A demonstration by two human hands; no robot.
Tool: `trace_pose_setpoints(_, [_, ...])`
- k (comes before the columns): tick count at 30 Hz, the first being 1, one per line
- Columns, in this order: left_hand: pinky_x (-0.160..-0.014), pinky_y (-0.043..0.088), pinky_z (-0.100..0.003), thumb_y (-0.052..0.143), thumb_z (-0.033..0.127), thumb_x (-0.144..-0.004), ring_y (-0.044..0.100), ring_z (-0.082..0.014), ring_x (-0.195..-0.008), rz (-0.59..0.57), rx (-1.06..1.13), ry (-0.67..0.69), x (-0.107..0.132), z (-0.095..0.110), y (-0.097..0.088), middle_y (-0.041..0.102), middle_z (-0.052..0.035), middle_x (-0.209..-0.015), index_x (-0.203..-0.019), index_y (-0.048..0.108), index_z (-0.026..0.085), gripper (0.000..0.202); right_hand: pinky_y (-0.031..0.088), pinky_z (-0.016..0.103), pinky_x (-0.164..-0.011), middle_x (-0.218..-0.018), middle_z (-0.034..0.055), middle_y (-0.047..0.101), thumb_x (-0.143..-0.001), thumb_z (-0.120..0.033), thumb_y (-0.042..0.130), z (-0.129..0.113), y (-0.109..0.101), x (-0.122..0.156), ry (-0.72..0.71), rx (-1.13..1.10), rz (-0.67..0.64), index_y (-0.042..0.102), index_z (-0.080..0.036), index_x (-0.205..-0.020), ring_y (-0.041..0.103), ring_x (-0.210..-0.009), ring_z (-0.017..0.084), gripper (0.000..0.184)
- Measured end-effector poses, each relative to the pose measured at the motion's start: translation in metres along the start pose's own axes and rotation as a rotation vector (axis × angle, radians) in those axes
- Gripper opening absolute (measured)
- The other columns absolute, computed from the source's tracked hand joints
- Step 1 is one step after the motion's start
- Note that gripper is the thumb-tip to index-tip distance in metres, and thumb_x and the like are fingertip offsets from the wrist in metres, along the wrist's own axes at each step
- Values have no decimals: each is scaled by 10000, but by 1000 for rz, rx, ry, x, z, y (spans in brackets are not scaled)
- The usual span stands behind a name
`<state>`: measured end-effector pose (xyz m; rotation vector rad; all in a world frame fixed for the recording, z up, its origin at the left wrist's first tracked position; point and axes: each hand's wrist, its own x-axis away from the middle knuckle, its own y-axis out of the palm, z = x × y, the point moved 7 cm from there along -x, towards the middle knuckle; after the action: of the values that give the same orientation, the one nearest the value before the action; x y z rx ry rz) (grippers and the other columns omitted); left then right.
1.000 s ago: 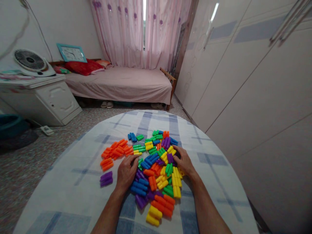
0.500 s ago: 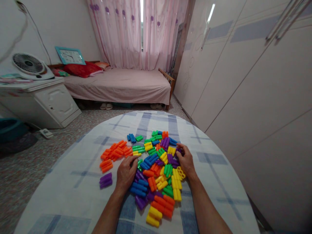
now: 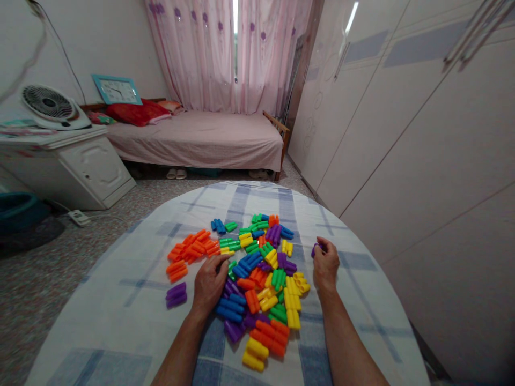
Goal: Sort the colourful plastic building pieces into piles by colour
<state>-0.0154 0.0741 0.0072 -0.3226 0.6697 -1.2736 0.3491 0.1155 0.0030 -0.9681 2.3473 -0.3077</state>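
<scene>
On the round table lies a pile of bullet-shaped plastic building blocks in blue, green, yellow, orange and purple. My right hand (image 3: 326, 264) is at the right of the pile, its fingers closed on a purple block (image 3: 316, 250) just above or on the cloth. At the pile's left edge rests my left hand (image 3: 210, 281), fingers loosely spread and holding nothing I can see. Its fingertips are close to a yellow block (image 3: 227, 251) and a green block (image 3: 232, 269). Blue blocks (image 3: 230, 308) lie beside its wrist. A lone purple block (image 3: 176, 295) sits to its left.
A cluster of orange blocks (image 3: 193, 246) lies at the left of the pile. The table has a checked cloth (image 3: 112, 321). Beyond it stand a bed (image 3: 197, 136), a white cabinet (image 3: 98, 174) with a fan (image 3: 52, 104), and a tall wardrobe (image 3: 422, 177) on the right.
My right hand has moved right, away from the pile, carrying a purple block with it. My left hand has stayed in place.
</scene>
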Motion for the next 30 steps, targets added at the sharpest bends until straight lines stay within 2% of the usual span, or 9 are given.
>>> trace_pose_setpoints(6, [-888, 470, -374, 441, 355, -853, 619, -217, -967, 6, -4, 6, 0, 2, 0, 688, -57, -988, -969, 670, 202, 299, 401, 403, -909, -1000, 119, 624, -768, -270, 443, -36, -14, 2, -169, 121, 99, 640, -158, -955, 540, -978, 243, 294])
trace_pose_setpoints(8, [-891, 470, -378, 442, 355, -852, 619, -219, -972, 7, -4, 5, -1, 2, -1, 688, -58, -991, -969, 671, 199, 300, 446, 363, -829, -956, 94, 636, -805, -300, 463, -52, -6, 6, -221, 20, -38, 637, -176, -935, 568, -902, 217, 250])
trace_pose_setpoints(11, [-891, 473, -381, 447, 348, -848, 621, -221, -971, 12, -5, 1, 0, 2, -1, 691, -59, -991, -966, 674, 202, 295, 470, 293, -695, -842, 44, 648, -824, -325, 499, -74, 19, 21, -305, -105, -443, 644, -204, -842, 588, -755, 168, 190])
trace_pose_setpoints(13, [-889, 474, -380, 449, 344, -848, 622, -221, -969, 12, -9, -4, 0, 2, -1, 692, -60, -994, -970, 676, 203, 295, 468, 282, -674, -810, 27, 649, -807, -332, 542, -82, 31, 34, -334, -109, -644, 650, -207, -824, 585, -715, 155, 167])
trace_pose_setpoints(17, [-884, 477, -372, 455, 347, -848, 626, -216, -962, 15, -10, 2, 0, 2, -1, 695, -53, -990, -976, 679, 202, 296, 476, 287, -691, -852, 17, 667, -758, -376, 628, -81, 40, 46, -249, -126, -837, 648, -201, -985, 609, -746, 162, 287])
trace_pose_setpoints(20, [-875, 482, -360, 456, 344, -848, 631, -211, -954, 18, -5, 11, 0, 3, -1, 698, -48, -982, -976, 680, 207, 292, 477, 285, -689, -848, 19, 676, -759, -374, 628, -78, 42, 50, -186, -167, -904, 657, -188, -960, 620, -754, 165, 275])
trace_pose_setpoints(25, [-886, 475, -368, 449, 346, -856, 627, -214, -964, 10, -3, 8, 0, 3, -1, 696, -54, -990, -976, 682, 205, 297, 480, 269, -641, -799, 16, 674, -765, -362, 614, -73, 46, 46, -103, -309, -895, 644, -176, -874, 622, -699, 154, 217])
trace_pose_setpoints(27, [-886, 473, -371, 449, 348, -854, 625, -216, -966, 7, -2, 2, 0, 3, -1, 696, -55, -990, -974, 684, 208, 298, 491, 278, -662, -807, 21, 676, -748, -374, 628, -67, 40, 34, -47, -362, -764, 634, -175, -875, 628, -707, 157, 236])
trace_pose_setpoints(30, [-892, 470, -372, 451, 353, -851, 621, -219, -979, 5, 5, -5, 0, 3, -1, 693, -55, -1000, -977, 685, 212, 301, 502, 303, -692, -781, 27, 679, -750, -407, 612, -51, 19, 10, 43, -381, -455, 617, -173, -906, 629, -675, 155, 281])
